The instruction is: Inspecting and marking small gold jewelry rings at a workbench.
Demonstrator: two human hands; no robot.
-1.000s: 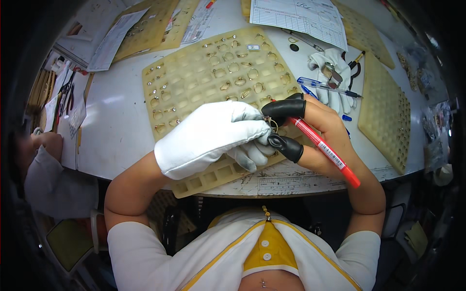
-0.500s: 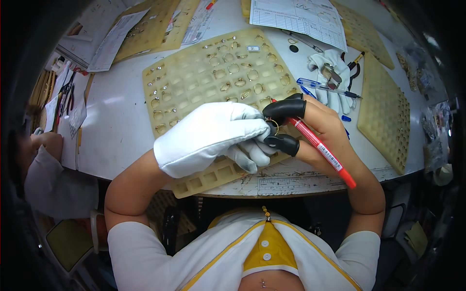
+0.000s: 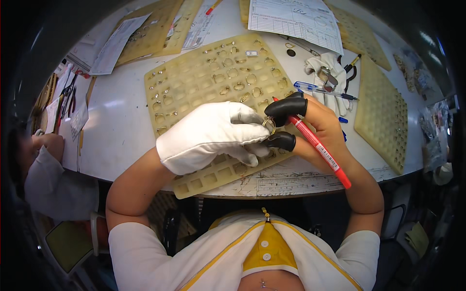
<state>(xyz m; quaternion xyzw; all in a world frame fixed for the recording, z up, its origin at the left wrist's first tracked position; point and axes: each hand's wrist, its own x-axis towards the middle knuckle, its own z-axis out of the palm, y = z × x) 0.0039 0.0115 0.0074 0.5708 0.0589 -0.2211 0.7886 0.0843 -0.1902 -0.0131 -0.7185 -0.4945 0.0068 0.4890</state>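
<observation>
In a white glove, my left hand (image 3: 208, 136) closes its fingertips on a gold ring (image 3: 269, 125). My right hand (image 3: 308, 123) wears black finger cots (image 3: 286, 110) on thumb and forefinger, which curve around the ring's other side, close to it or touching. A red pen (image 3: 318, 148) is tucked in my right hand, slanting down toward the wrist. Below both hands lies a pale yellow tray (image 3: 194, 89) of small square compartments, with many rings standing in them. The inner fingers of both hands are partly hidden.
To the right lie a blue pen (image 3: 320, 90), a white glove (image 3: 323, 65) with a metal loupe-like piece (image 3: 327, 79) and black-handled pliers (image 3: 353, 68). Another ring tray (image 3: 381, 114) stands beyond. Printed sheets (image 3: 296, 24) and more trays are at the back. A person's arm (image 3: 48, 145) rests at the left.
The ring has turned from edge-on to more face-on between my fingertips. My right thumb and forefinger have spread slightly, the pen shifting a little with the hand.
</observation>
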